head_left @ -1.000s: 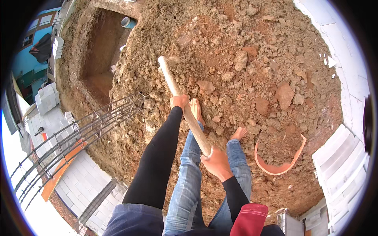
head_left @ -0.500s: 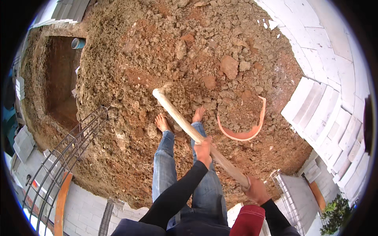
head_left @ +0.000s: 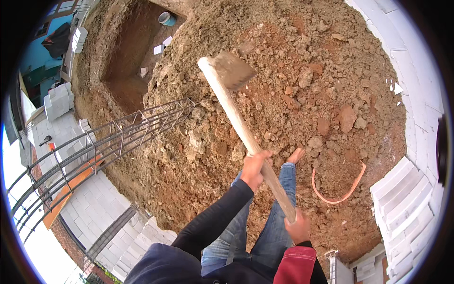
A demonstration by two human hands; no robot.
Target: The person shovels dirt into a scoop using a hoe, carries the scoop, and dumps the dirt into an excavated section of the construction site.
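Note:
I stand barefoot on a mound of loose brown earth and clods (head_left: 302, 80). My left hand (head_left: 254, 166) grips the middle of a long wooden handle (head_left: 236, 118). My right hand (head_left: 298, 228) grips the same handle near its lower end. The handle carries a flat, soil-covered hoe blade (head_left: 232, 70), raised above the mound and pointing to the right. One bare foot (head_left: 296, 155) shows beyond my jeans, just right of the handle.
A deep rectangular pit (head_left: 130, 61) with a blue bucket (head_left: 165, 19) lies at the upper left. A long steel rebar cage (head_left: 109, 142) lies across the left slope. An orange curved strip (head_left: 338, 196) rests on the soil at right. White blocks (head_left: 406, 199) edge the mound.
The hoe has swung up: its blade, not visible earlier, now stands raised over the mound. My left hand has slid along the handle and the view has shifted back toward the pit.

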